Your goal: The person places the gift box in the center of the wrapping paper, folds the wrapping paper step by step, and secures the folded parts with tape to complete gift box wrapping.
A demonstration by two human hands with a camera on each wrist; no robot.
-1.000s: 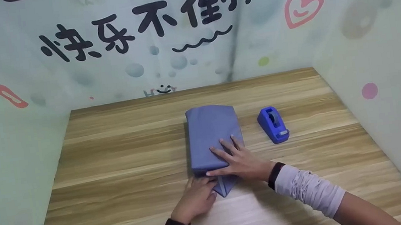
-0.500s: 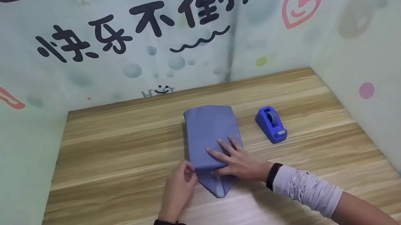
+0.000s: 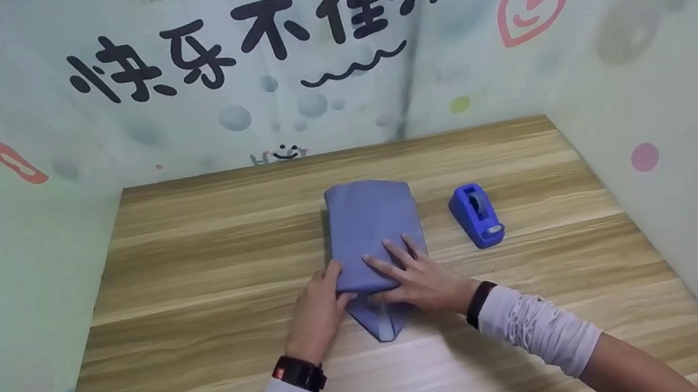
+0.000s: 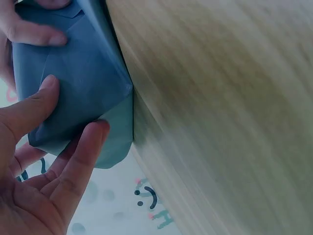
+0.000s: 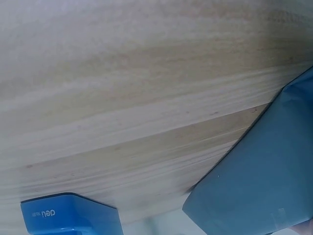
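A: How are the hands placed?
B: The near left corner of a blue-grey, box-shaped wrapped package (image 3: 369,226) is pinched between the thumb and fingers of the left hand (image 3: 315,311). The right hand (image 3: 424,283) is laid across the top, fingers spread.
A: How is the end best folded, if folding is meant?
B: The package is probably best kept pinned flat while the corner is creased sharply, with the pointed blue-grey flap (image 3: 367,319) at the near end left smooth.
A: What is counted?
B: Two hands are seen; one package, placed mid-table, with one flap; one blue plastic tape dispenser (image 3: 478,224), set apart at the package's right; one wood-grain table (image 3: 200,272).
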